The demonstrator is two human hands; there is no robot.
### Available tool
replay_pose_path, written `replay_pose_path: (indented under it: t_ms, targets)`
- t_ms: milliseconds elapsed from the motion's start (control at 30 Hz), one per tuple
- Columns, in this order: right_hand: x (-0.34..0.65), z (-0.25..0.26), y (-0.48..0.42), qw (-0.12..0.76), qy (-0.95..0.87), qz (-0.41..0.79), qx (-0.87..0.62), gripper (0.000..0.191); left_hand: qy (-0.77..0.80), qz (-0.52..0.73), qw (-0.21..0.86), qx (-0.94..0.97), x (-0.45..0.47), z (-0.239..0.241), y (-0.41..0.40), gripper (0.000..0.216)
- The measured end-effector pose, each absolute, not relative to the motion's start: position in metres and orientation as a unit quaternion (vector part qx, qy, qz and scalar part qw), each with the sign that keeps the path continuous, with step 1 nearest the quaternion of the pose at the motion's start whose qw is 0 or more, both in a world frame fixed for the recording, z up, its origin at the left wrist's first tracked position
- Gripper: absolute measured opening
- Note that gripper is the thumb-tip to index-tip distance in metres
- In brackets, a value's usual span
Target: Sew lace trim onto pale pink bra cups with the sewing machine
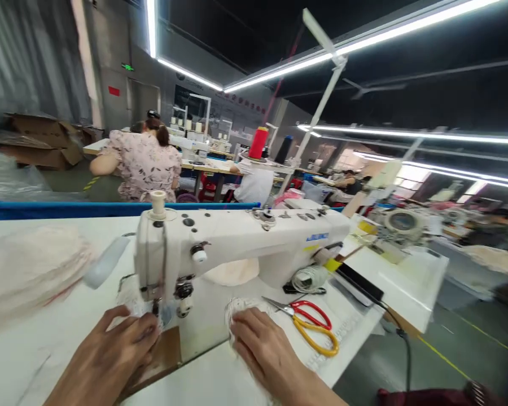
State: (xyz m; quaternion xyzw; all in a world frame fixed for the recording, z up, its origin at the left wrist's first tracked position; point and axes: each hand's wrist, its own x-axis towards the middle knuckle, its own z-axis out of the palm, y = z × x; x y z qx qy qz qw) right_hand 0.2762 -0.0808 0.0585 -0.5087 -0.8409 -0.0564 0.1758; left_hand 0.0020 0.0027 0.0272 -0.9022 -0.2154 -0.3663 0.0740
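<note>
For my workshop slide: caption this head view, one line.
Left hand at the needle of a white sewing machine, right hand on white lace, scissors alongside.

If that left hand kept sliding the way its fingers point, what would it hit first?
Most likely the needle of the sewing machine. The left hand lies flat with its fingers aimed up and right at the needle, very close, with thin pale cloth under them. Depth is hard to judge.
</note>
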Motion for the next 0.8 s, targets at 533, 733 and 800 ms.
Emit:
replay_pose_path:
  t_ms: [533, 733, 800]
  targets:
    - [0.191, 0.041, -0.030, 0.202, -0.913, 0.014, -0.355, 0.025, -0.324, -0.320, -0.088, -0.886, -0.007, 0.044, -0.004, 0.021]
    - [0.196, 0.034, -0.030, 0.220, -0.918, -0.025, -0.328, 0.027, -0.331, -0.347, -0.055, -0.876, -0.023, 0.029, -0.021, 0.021]
    - [0.196, 0.035, -0.029, 0.223, -0.919, -0.031, -0.325, 0.028, -0.339, -0.339, -0.029, -0.877, -0.030, 0.027, -0.031, 0.022]
